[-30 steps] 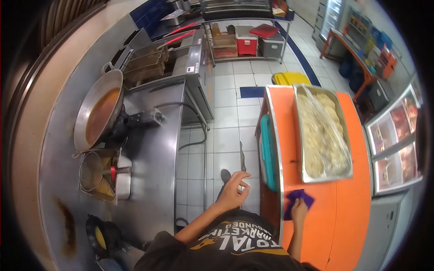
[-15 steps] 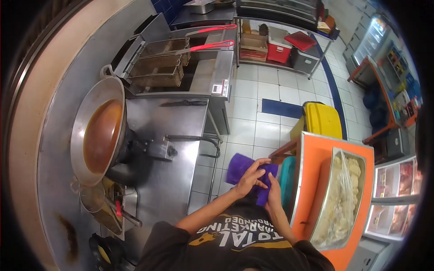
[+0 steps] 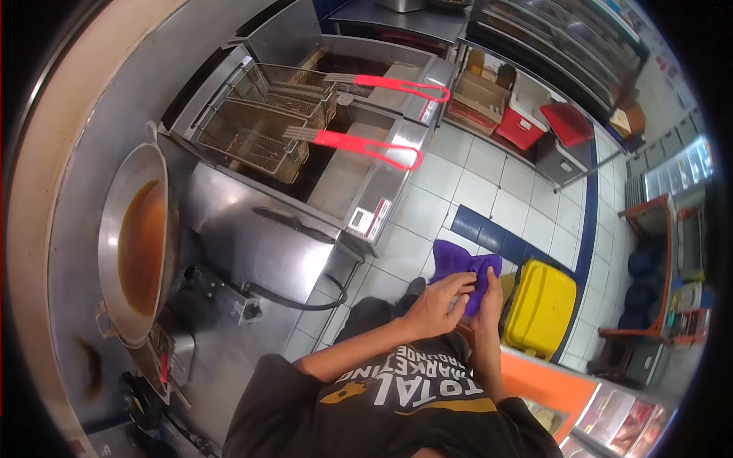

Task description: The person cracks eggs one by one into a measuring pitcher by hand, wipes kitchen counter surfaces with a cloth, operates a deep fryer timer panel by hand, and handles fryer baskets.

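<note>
A purple cloth [image 3: 456,262] is bunched between my two hands, out in front of my dark shirt. My left hand [image 3: 441,306] is on its near left side, fingers curled against the fabric. On the right side my right hand [image 3: 489,304] grips the cloth, thumb and fingers pressed on it. The cloth's upper left part spreads out beyond my fingers, above the tiled floor. My fingertips partly overlap the folds, and the two hands are close together.
Two fryer baskets with red handles [image 3: 366,146] rest at the fryer [image 3: 336,179]. A wok of reddish-brown liquid [image 3: 143,248] stands left. The yellow bin [image 3: 540,305] is right of my hands, with the orange table [image 3: 546,385] below it. Coolers sit on a low shelf.
First my right hand alone held the cloth over the orange table; then both hands came together on it. The view has turned toward the fryer, and the dough tray has mostly left sight.
</note>
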Available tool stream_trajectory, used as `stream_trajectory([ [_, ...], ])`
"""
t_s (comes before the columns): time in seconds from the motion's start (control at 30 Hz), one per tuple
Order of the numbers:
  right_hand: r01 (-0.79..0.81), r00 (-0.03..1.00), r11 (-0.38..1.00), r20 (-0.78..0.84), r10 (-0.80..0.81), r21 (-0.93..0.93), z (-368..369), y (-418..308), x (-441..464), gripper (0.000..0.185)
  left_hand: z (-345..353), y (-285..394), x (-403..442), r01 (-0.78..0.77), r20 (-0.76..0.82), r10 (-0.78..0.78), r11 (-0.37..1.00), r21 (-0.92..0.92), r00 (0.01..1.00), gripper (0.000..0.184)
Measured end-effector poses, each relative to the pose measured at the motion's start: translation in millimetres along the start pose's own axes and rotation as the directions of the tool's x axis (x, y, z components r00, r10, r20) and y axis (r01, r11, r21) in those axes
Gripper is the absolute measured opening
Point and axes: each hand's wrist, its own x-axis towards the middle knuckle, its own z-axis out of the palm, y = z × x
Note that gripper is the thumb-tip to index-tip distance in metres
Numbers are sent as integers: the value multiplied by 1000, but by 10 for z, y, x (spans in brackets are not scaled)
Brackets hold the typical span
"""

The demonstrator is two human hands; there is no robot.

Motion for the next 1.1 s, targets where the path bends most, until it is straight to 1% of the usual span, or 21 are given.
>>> stream_trajectory([
  [0.03,-10,1000,1000,7,10,-16,102,-171,94,31,-21,0,208,5,-18,-5,1000,-9,1000,47],
  [0.1,-33,996,990,77,44,-135,322,-432,295,36,-94,6,644,-358,18,380,854,376,925,54],
  [0.17,-52,984,984,159,80,-170,405,-528,605,42,-168,-110,1059,-332,31,351,849,412,936,60],
  [0.27,-283,934,951,190,304,-127,862,-831,854,51,-366,-314,1565,-277,30,335,720,636,942,68],
  [0.37,-219,917,963,303,259,-159,1128,-949,1325,54,-673,-358,1973,-190,-70,275,807,559,959,69],
  [0.43,-286,891,925,284,353,-251,1361,-1161,1581,56,-917,-441,2230,-154,-157,260,859,489,953,70],
  [0.5,-308,889,855,194,415,-417,1587,-1307,1783,58,-1149,-299,2398,-42,-185,133,904,426,974,67],
  [0.53,-330,883,842,176,435,-427,1690,-1382,1890,47,-1179,-323,2466,-31,-206,125,911,411,971,67],
  [0.57,-331,877,831,179,445,-447,1734,-1421,2066,47,-1227,-366,2549,-26,-256,145,908,417,956,64],
  [0.63,-276,768,794,372,521,-542,1822,-1451,2408,33,-1313,-458,2677,-2,-322,153,906,424,934,61],
  [0.67,-118,780,759,413,470,-640,1980,-1457,2513,26,-1346,-510,2734,-1,-371,172,908,419,913,57],
  [0.7,-130,770,750,410,489,-649,2050,-1441,2677,26,-1354,-545,2762,3,-417,185,912,411,890,52],
  [0.73,62,686,711,548,479,-700,2134,-1410,2830,27,-1361,-556,2764,23,-429,168,913,406,887,52],
  [0.77,260,569,666,668,479,-699,2234,-1401,2971,27,-1374,-563,2756,171,-453,-4,929,329,892,51],
  [0.8,224,567,567,579,586,-793,2325,-1415,3072,31,-1383,-572,2752,316,-464,-173,916,249,869,49],
  [0.83,222,552,567,581,598,-793,2364,-1324,3220,31,-1366,-620,2757,331,-478,-183,911,247,859,49],
  [0.9,345,356,518,620,699,-783,2360,-1109,3559,32,-1229,-799,2766,423,-645,-167,867,264,746,46],
  [0.97,368,261,571,671,694,-734,2595,-1129,3680,32,-1150,-808,2817,455,-694,-161,851,263,702,47],
  [1.03,474,98,497,605,790,-727,2771,-1207,3779,27,-1018,-620,2931,550,-820,-257,831,83,512,47],
  [1.07,564,79,556,711,699,-610,2800,-1191,3852,26,-946,-556,2988,617,-862,-280,785,47,422,50],
  [1.1,561,56,563,706,706,-607,2837,-1212,3908,26,-918,-481,3050,629,-872,-283,777,35,400,50],
])
